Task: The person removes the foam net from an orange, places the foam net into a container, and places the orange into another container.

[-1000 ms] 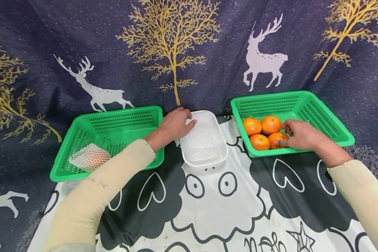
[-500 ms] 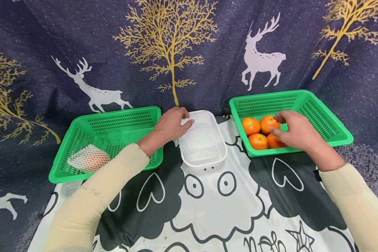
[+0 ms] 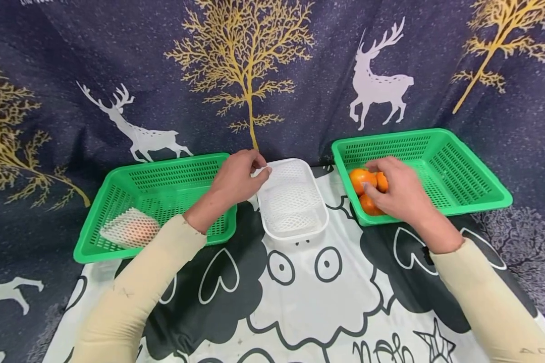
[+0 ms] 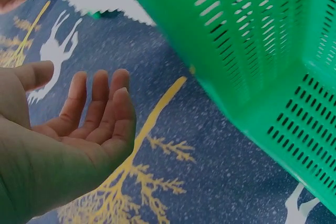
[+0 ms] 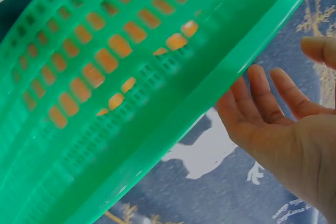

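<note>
My right hand (image 3: 401, 189) is over the left end of the right green basket (image 3: 458, 164), palm down, above several oranges (image 3: 362, 180), partly covering them. In the right wrist view its fingers (image 5: 257, 93) are relaxed and apart, holding nothing; orange shows through the basket's slots. My left hand (image 3: 236, 179) hovers between the left green basket (image 3: 177, 174) and a small white basket (image 3: 295, 235), its fingers bent loosely around nothing. Inside the white basket I see only its mesh bottom.
A reddish fruit in a white foam net (image 3: 129, 229) lies at the left end of the left green basket. A black-and-white printed cloth (image 3: 318, 297) covers the table. Behind hangs a dark blue curtain (image 3: 313, 116) with deer and trees.
My right hand has drawn back from the front right orange, risen and shifted left over the others. My left hand has pulled slightly left, off the white basket's edge. The oranges remain in the basket.
</note>
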Demonstrator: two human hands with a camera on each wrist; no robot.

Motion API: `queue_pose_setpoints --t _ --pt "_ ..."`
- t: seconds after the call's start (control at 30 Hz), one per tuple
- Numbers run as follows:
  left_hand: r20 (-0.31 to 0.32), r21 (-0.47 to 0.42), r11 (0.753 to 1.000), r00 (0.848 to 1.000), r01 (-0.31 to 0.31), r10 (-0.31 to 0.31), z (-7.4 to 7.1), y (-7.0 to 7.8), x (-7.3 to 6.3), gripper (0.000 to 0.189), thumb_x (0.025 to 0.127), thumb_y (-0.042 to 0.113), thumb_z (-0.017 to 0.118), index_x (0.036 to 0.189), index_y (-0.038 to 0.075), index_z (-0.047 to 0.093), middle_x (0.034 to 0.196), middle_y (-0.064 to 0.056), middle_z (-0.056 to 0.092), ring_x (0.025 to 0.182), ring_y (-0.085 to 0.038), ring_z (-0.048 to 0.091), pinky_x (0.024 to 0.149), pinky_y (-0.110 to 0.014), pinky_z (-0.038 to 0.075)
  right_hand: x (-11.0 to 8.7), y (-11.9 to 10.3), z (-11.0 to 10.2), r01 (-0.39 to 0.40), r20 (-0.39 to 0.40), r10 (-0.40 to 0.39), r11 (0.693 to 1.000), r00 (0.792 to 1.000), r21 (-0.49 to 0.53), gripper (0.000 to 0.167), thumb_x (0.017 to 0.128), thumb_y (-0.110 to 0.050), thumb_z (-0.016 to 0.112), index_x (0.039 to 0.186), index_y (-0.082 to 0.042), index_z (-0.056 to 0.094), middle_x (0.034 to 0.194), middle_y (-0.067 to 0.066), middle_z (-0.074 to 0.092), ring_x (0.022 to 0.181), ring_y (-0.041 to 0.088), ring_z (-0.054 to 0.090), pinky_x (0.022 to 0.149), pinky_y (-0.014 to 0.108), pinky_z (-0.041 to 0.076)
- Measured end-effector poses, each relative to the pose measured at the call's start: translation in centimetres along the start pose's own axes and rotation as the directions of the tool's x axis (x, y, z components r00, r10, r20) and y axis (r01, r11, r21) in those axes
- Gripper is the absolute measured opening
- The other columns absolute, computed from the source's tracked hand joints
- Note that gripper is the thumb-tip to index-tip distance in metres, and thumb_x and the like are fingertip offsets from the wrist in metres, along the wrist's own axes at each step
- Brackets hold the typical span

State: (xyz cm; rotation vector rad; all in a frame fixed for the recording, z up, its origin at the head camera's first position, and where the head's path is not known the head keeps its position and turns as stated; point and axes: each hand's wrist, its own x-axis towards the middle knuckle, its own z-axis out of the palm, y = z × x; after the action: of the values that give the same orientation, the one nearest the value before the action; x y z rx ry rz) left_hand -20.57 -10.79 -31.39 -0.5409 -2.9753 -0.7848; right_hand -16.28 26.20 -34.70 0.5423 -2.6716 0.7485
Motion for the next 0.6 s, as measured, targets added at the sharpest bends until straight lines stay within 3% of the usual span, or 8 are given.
queue_pose_setpoints --t 0.1,0.2,0.4,0.6 --pt "-0.011 -0.036 0.999 1.000 0.017 -0.018 -0.5 0.2 -0.4 0.025 0.107 0.032 0.064 0.117 0.010 0.069 0.117 -0.013 0.066 0.107 -0.029 0.063 0.092 -0.045 0.052 0.2 -0.9 0.7 0.049 -0.041 -0.048 0.999 0.998 0.016 0.030 0.093 -0.009 0.076 0.120 0.000 0.070 0.114 0.018 0.068 0.090 0.031 0.060 0.071 0.047 0.049" --pt "-0.020 -0.054 0.998 0.999 0.028 -0.029 -0.8 0.3 -1.0 0.023 0.106 0.030 0.064 0.117 0.010 0.069 0.117 -0.012 0.066 0.109 -0.029 0.063 0.093 -0.045 0.052 0.3 -1.6 1.4 0.097 -0.078 -0.095 0.995 0.992 0.020 0.028 0.091 -0.010 0.077 0.118 -0.001 0.071 0.113 0.016 0.069 0.088 0.030 0.062 0.067 0.044 0.050" --pt "-0.013 -0.057 0.998 0.999 0.034 -0.035 -1.1 0.1 -2.3 0.022 0.105 0.026 0.065 0.117 0.009 0.069 0.114 -0.012 0.067 0.104 -0.029 0.062 0.091 -0.046 0.051 0.5 -3.0 2.6 0.137 -0.078 -0.133 0.989 0.988 0.055 0.032 0.091 -0.013 0.079 0.120 -0.001 0.071 0.118 0.014 0.068 0.108 0.032 0.062 0.086 0.048 0.052" --pt "-0.017 -0.089 0.993 0.997 0.073 -0.074 -1.6 -0.4 -3.7 0.021 0.105 0.027 0.065 0.117 0.011 0.070 0.116 -0.010 0.068 0.109 -0.030 0.064 0.093 -0.046 0.052 0.8 -4.7 4.0 0.188 -0.071 -0.182 0.979 0.981 0.083 0.032 0.091 -0.016 0.081 0.120 -0.004 0.072 0.117 0.011 0.068 0.107 0.029 0.062 0.089 0.047 0.052"
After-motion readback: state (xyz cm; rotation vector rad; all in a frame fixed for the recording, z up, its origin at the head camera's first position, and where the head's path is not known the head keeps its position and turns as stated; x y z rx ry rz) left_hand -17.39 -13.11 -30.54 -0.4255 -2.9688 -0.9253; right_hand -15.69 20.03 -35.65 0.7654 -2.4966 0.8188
